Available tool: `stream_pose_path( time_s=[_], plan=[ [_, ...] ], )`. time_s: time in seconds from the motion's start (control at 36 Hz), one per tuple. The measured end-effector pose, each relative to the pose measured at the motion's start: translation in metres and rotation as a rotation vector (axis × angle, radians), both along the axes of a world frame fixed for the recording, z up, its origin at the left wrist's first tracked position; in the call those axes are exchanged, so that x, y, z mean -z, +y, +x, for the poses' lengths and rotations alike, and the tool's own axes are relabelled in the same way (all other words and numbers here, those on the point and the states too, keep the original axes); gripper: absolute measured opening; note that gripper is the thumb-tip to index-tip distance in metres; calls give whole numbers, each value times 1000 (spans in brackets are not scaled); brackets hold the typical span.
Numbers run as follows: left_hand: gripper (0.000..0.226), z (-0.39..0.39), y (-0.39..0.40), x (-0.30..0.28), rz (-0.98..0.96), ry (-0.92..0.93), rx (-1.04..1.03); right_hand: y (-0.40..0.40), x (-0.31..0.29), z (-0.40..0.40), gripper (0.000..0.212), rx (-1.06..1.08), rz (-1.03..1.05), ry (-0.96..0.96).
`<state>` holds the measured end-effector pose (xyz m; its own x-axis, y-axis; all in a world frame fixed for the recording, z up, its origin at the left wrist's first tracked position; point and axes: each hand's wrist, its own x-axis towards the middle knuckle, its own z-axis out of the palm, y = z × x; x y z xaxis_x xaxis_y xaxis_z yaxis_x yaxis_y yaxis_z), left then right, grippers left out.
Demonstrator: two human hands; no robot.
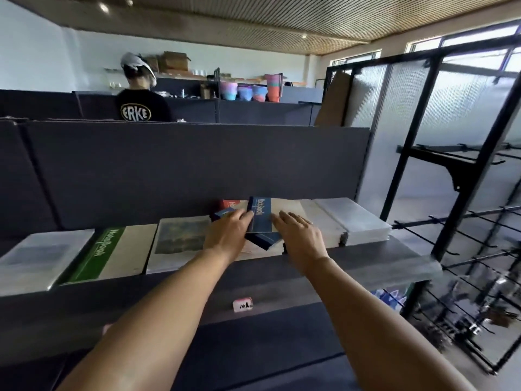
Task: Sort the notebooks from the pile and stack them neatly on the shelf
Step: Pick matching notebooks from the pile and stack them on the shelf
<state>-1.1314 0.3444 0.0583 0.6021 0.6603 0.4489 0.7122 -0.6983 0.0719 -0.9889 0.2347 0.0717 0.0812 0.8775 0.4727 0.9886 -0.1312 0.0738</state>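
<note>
Blue-banded notebook (260, 214), marked "NoteBook", lies atop the mixed pile (259, 244) at the middle of the grey shelf (389, 263), seen from your head camera. Your left hand (228, 234) touches its left edge with fingers extended; your right hand (301, 238) rests flat on its pale cover, fingers straight. Left of the pile lie a painted-cover notebook (180, 238) and a green-banded notebook (110, 252); clear-wrapped stacks (352, 221) sit to the right.
</note>
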Motion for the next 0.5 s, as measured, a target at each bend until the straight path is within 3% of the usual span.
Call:
stream_pose_path(
  time_s=[0.14, 0.28, 0.5],
  plan=[
    [60, 3, 18, 7, -66, -99, -73, 22, 2, 0, 51, 52, -75, 42],
    [53, 2, 31, 13, -226, -58, -121, 27, 13, -2, 43, 27, -211, 70],
    [59, 8, 30, 11, -297, -74, -81, 28, -1, 13, 54, -30, -374, 17]
  ],
)
